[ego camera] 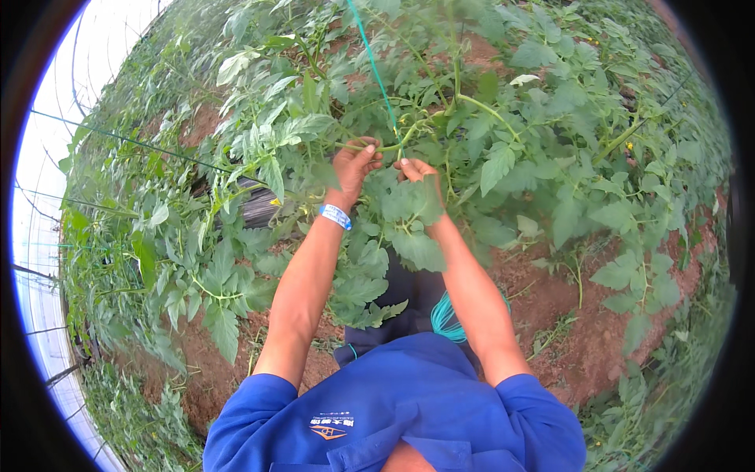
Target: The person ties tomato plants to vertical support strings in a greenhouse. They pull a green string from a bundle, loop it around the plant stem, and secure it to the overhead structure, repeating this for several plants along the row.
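Observation:
Green twine (376, 69) comes down from the top and meets a tomato stem (416, 128) between my two hands. My left hand (355, 168), with a wristband bearing writing at its wrist, pinches a side part of the stem between thumb and fingers. Just right of it, my right hand (417, 172) has thumb and finger closed at the lower end of the twine, right under the stem. Tomato leaves (413, 206) cover part of my right hand and wrist. A bundle of green twine (448, 318) hangs near my waist, partly behind my right forearm.
Dense tomato plants (566, 118) with a few yellow flowers surround me. Another green line (147, 150) slants through the leaves at the left. Reddish soil (560, 348) lies at both sides of my body. The greenhouse's film wall (44, 283) stands at the far left.

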Motion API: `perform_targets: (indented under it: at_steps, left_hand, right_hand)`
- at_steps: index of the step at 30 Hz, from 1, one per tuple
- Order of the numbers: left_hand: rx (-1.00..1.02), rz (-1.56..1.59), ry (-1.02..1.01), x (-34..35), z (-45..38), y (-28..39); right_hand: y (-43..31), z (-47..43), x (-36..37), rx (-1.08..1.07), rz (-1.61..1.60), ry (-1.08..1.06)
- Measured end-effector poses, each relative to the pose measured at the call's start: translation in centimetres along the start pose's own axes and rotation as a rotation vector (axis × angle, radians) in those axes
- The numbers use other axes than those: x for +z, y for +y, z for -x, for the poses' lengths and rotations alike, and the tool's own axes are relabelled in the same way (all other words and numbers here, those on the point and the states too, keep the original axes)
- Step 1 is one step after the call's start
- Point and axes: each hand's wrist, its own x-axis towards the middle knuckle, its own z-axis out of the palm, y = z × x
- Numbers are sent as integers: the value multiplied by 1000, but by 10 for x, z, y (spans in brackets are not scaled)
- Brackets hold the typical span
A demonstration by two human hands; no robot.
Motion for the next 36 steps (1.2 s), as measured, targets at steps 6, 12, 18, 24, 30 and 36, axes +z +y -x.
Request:
perform_targets:
  at_steps: [6,12,18,24,30,36]
  left_hand:
    - [61,-215,-27,1,8,1]
    - [152,-264,73,12,8,8]
    - [184,-274,144,12,7,2]
    - [122,-218,170,9,10,0]
    - [181,-365,210,-9,29,-7]
    - [120,-322,235,-6,28,-7]
  right_hand:
    - [14,-16,26,-1,129,9]
    - [15,-23,47,-85,643,207]
    - [23,-22,51,-59,525,154]
    - [1,-4,51,-176,451,331]
    - [-20,-17,74,-686,1119,191]
    - [-19,-50,83,-771,990,44]
